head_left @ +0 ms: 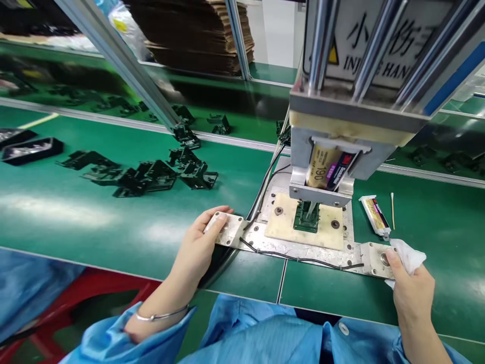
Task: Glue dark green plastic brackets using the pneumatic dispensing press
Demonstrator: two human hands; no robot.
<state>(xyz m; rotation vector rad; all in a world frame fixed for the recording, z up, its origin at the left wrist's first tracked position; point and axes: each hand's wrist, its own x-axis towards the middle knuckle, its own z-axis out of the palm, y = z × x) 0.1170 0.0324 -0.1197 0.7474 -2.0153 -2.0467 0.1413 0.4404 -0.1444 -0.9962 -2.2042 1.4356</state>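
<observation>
Green tabletop (94,217) is stretching out under a dispensing press, with loose black brackets (151,174) lying scattered well off to the left. The left hand (200,237) is resting flat and unclenched, fingers together, on the metal switch block (231,230) at the base plate's left end, while the right hand (411,288) is clutching a white wipe (409,255) and laying its thumb by the round button (385,259) at the right end. Between them a dark green part (306,217) is sitting in the beige fixture (288,227) beneath the mounted adhesive cartridge (329,169) — a spare cartridge (375,215) is lying just beside the wipe.
</observation>
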